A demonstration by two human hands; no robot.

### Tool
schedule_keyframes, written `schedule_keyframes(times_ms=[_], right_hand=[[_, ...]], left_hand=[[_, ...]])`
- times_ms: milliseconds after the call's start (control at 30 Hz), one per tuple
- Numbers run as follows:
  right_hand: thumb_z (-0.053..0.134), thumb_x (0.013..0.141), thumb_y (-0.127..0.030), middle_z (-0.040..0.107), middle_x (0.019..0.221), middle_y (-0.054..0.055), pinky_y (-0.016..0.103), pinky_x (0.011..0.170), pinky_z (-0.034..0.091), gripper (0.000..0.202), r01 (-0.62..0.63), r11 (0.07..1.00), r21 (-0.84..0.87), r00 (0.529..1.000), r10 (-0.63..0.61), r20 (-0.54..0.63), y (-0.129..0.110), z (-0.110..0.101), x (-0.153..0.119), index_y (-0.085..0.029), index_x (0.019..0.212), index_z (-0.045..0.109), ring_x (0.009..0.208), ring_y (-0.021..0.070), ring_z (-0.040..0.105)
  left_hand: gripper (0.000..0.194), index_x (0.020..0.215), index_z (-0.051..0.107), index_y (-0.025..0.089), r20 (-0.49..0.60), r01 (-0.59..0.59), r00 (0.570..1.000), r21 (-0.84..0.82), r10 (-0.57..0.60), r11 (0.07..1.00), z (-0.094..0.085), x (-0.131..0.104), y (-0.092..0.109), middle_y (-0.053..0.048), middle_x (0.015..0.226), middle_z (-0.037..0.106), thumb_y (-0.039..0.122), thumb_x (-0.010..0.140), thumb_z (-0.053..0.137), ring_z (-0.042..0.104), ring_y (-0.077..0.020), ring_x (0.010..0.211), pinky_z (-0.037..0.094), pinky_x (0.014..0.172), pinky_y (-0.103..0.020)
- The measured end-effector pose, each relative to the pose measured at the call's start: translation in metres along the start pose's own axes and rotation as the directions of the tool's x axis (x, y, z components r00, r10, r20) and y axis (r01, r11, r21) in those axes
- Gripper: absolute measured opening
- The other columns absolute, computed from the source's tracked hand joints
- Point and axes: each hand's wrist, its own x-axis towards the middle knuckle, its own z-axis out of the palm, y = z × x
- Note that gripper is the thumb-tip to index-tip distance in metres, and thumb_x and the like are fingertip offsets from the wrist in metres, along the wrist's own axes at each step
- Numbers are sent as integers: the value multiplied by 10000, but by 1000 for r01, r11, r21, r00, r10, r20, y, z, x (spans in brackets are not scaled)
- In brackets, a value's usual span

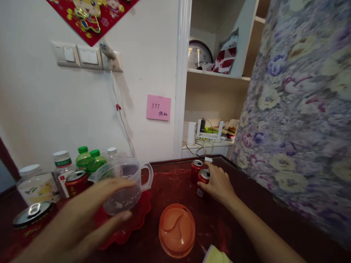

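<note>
The left hand point(90, 212) is spread wide, fingers and thumb cupped about the near wall of a clear plastic jug point(124, 184); whether the palm presses on it cannot be told. The jug stands on a red scalloped plate point(137, 219), its handle turned away from this hand, toward the right.

The right hand point(218, 184) lies farther across the surface, fingers curled round a red drink can point(203, 179), which stands upright. A second red can point(196, 170) stands just beyond it, touching or nearly so.

Between the two hands, nearer the viewer, lies an orange round lid point(177, 230). The surface is a dark red-brown table point(246, 219), glossy.

Beyond the left hand stand two green-capped bottles point(89, 159), a white-capped bottle point(62, 162), another red can point(76, 182) and a lidded clear jar point(37, 186). Nearest this hand's wrist is a tin with a silver top point(33, 213).

Behind the table rises a white wall point(41, 109) bearing light switches point(79, 55), a plugged socket with white cable point(120, 113), a pink note point(158, 107) and a red paper decoration point(90, 14). Beyond the right hand, a recessed shelf point(216, 75) holds a clock point(199, 54); below sits a white router point(208, 133). To that hand's right hangs flowered cloth point(298, 102).
</note>
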Motion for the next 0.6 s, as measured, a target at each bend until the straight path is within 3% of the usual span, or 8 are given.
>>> schedule_keyframes(times_ms=[100, 167, 267, 333, 467, 533, 600], right_hand=[[787, 754, -351, 582, 1299, 102, 450, 969, 400, 749, 47, 997, 69, 998, -45, -33, -6, -23, -11, -201, 1406, 451, 1162, 309, 515], [768, 739, -370, 561, 1342, 73, 448, 1011, 396, 774, 99, 988, 115, 994, -93, -57, -15, -39, -22, -238, 1418, 422, 1185, 286, 513], [735, 735, -441, 569, 1316, 50, 455, 1027, 418, 782, 205, 955, 215, 978, -191, -85, -37, -59, -45, -291, 1425, 399, 1189, 265, 534], [723, 741, -462, 575, 1296, 60, 486, 1000, 456, 754, 265, 888, 375, 964, -244, -105, -53, -67, -60, -311, 1411, 414, 1196, 282, 548], [739, 734, -357, 607, 1246, 80, 482, 928, 532, 753, 326, 807, 493, 944, -308, -120, -75, -76, -83, -320, 1423, 436, 1133, 309, 613], [731, 804, -352, 601, 1291, 86, 417, 923, 548, 718, 398, 737, 546, 915, -365, -174, -80, -75, -92, -319, 1454, 427, 1152, 303, 619], [646, 919, -342, 604, 1308, 77, 353, 902, 558, 600, 428, 647, 631, 901, -366, -234, -85, -68, -102, -331, 1471, 413, 1152, 280, 630]], left_hand=[[537, 1397, 518, 380, 179, 7, 984, -156, 22, 988, 44, 4, 24, -39, 1449, 581, 478, 886, 650, 555, -311, 1310, 472, 1095, -478], [654, 1463, 454, 335, 275, 80, 961, -264, -5, 961, 64, 12, 41, -74, 1529, 497, 452, 862, 683, 459, -325, 1402, 373, 1176, -524], [952, 1546, 335, 233, 416, 244, 907, -401, -61, 883, 82, 25, 72, -149, 1613, 350, 400, 735, 805, 320, -368, 1481, 265, 1225, -561], [1019, 1518, 372, 233, 412, 272, 910, -507, -48, 818, 89, 30, 91, -157, 1570, 410, 340, 634, 868, 377, -387, 1438, 318, 1196, -558], [711, 1316, 542, 236, 311, 218, 950, -701, 16, 679, 90, 22, 104, -110, 1324, 632, 247, 658, 810, 617, -324, 1177, 491, 1046, -470], [675, 1280, 555, 227, 266, 198, 964, -754, 16, 627, 78, 13, 99, -104, 1292, 649, 229, 657, 815, 633, -310, 1152, 503, 1027, -439], [707, 1322, 535, 236, 238, 194, 971, -799, 2, 569, 55, 3, 91, -100, 1337, 628, 248, 679, 828, 613, -311, 1203, 482, 1059, -437]])
